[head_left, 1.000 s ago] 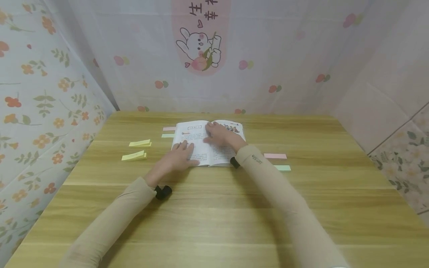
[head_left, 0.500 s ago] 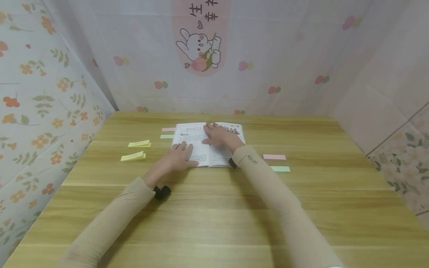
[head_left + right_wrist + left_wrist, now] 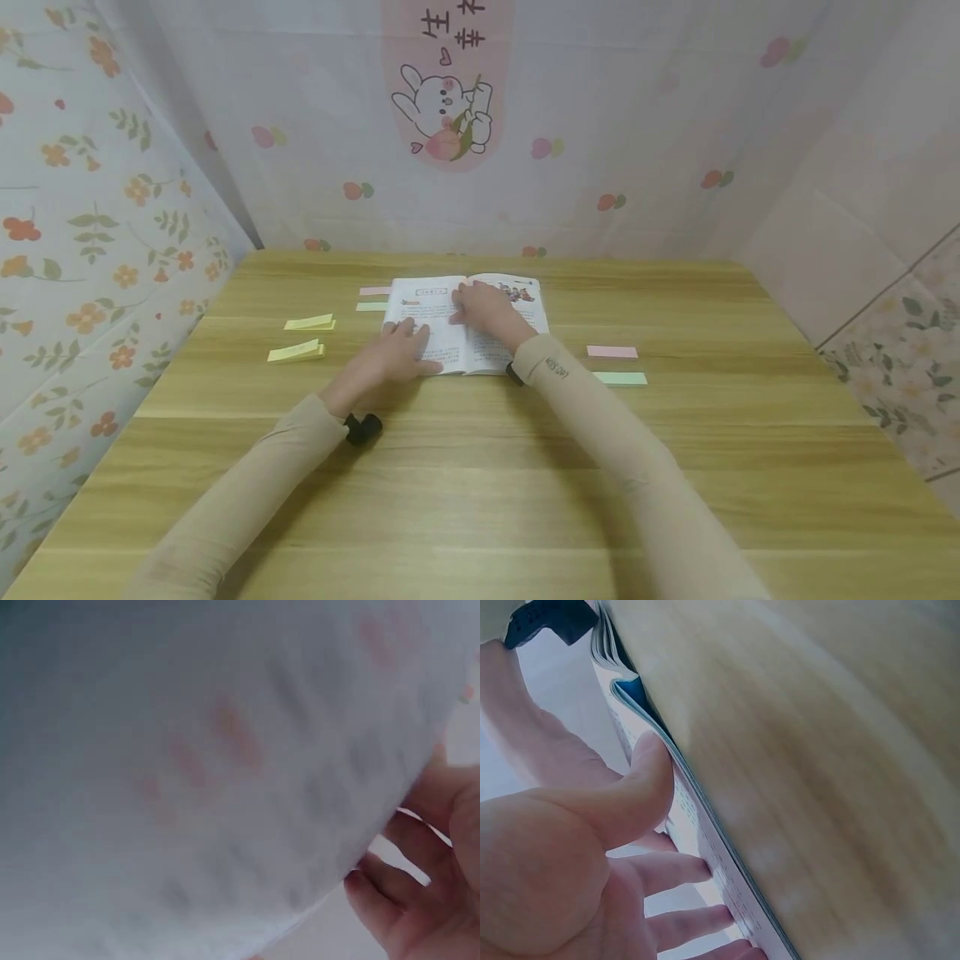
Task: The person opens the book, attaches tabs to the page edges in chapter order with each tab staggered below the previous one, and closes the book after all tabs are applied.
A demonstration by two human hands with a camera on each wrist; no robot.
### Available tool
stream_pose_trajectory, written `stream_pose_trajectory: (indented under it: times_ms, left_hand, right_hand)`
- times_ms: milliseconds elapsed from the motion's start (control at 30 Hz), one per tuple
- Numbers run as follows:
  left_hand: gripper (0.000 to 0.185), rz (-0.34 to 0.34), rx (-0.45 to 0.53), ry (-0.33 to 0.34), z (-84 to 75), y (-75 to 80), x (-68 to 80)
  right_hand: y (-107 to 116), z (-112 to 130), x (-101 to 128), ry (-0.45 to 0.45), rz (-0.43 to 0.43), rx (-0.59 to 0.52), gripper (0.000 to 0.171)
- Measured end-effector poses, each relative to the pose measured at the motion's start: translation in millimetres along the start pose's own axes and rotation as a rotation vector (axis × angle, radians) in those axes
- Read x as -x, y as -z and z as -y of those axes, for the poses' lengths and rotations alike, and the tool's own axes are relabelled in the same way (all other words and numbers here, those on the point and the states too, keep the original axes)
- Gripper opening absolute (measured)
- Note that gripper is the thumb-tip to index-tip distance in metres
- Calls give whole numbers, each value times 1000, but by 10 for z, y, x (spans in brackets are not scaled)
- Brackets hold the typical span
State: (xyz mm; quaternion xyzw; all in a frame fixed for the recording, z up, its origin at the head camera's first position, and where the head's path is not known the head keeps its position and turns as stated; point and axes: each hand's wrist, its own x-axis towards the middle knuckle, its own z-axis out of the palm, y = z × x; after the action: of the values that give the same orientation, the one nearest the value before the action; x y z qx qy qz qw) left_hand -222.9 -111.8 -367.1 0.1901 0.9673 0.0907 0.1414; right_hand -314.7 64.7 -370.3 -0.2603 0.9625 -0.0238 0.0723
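Observation:
An open book [image 3: 442,354] with printed text lies near the table's far side. On its left page my left hand [image 3: 390,354] rests with fingers spread, the thumb [image 3: 652,772] along the near edge. Over the centre fold, my right hand [image 3: 487,310] touches the paper, its fingers slightly bent. A coloured picture [image 3: 522,291] shows at the top of the right page. In the right wrist view a blurred page [image 3: 225,787] fills most of the frame, and the fingers [image 3: 375,900] of my right hand are at its edge.
Pink [image 3: 373,292] and green strips [image 3: 371,307] lie at the book's left edge. Another pink strip [image 3: 612,352] and green strip [image 3: 622,379] lie to the right. Two folded yellow notes [image 3: 309,322] are farther left. A printed curtain [image 3: 570,108] hangs behind the table [image 3: 480,483].
My right hand has shifted slightly along the centre fold toward me, and its fingers look more bent. My left hand stays on the left page.

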Motion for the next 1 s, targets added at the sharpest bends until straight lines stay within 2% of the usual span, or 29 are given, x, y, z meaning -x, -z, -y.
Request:
stream_pose_trajectory:
  times_ms: [100,200,467,567,800,1000]
  left_hand:
    - [79,-4,-6,7,4,-13,-4]
    - [79,-10,-14,21,-6,-35,-10]
    - [79,-18,-64,30,-62,-37,-26]
    - [79,-21,-75,29,-79,-17,-15]
    - [80,-11,-69,38,-82,-8,8]
    - [80,8,-38,42,-77,-16,26]
  right_hand:
    - [-17,46,24,-8,-73,-11,30]
    - [-23,63,71,-10,-84,-24,27]
    - [5,6,240,39,28,-27,58]
    - [20,28,301,48,53,-48,61]
    - [10,102,505,114,49,-52,36]
    - [-26,91,650,193,19,-63,33]
